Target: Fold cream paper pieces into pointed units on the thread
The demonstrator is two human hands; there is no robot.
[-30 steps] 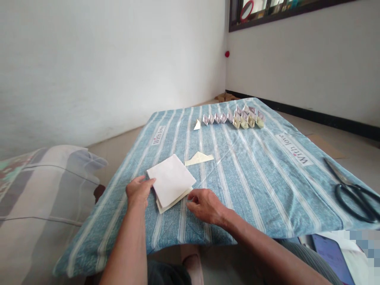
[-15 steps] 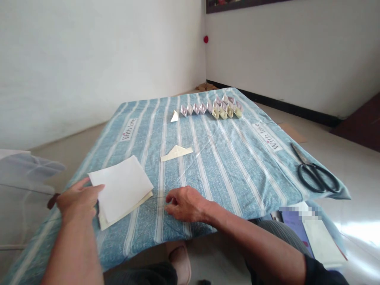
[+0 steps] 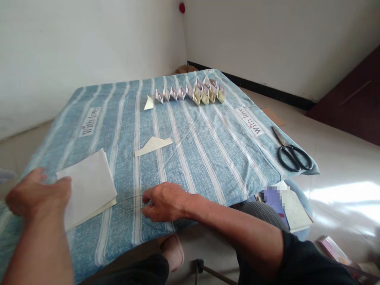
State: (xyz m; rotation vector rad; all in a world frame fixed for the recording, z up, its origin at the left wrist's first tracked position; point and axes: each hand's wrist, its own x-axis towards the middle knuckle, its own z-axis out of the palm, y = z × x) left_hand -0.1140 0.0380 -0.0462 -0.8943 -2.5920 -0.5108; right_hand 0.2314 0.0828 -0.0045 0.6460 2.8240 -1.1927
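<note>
Left hand [image 3: 35,196] is pinching the near-left edge of the stack of white square paper sheets [image 3: 87,186] on the blue striped cloth [image 3: 208,146]. The stack runs away to the right. Right hand [image 3: 163,202] rests curled on the cloth just beside it, holding nothing. A cream folded paper triangle [image 3: 152,145] lies beyond; black scissors [image 3: 292,152] sit far right.

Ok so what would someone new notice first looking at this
Probably the row of small folded paper pieces lined up at the far edge of the blue striped cloth. Nearer, the left hand rests on a stack of white sheets, and black scissors lie at the cloth's right edge.
</note>
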